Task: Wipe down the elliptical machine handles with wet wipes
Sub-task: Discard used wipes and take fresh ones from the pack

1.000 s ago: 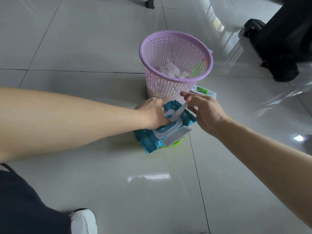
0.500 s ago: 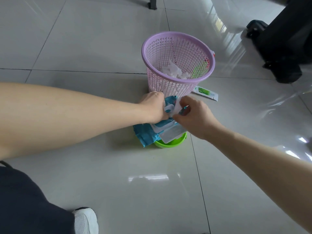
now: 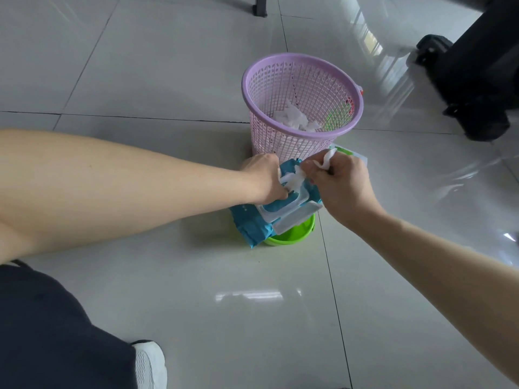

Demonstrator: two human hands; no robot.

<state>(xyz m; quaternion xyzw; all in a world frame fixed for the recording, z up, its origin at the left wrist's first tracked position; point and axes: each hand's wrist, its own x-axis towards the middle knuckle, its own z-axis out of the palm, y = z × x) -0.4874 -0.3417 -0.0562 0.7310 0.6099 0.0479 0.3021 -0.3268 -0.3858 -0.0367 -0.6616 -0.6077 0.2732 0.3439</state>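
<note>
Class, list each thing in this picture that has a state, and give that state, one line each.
pack: lid flipped open, lying on the bowl.
wipe: partly pulled out of the pack.
basket: upright, crumpled wipes inside.
bowl: upright, under the pack.
left hand: holds the pack down.
right hand: pinches the wipe.

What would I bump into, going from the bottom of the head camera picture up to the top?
White sneaker → round green plastic bowl → pink plastic mesh basket → black furniture leg.
</note>
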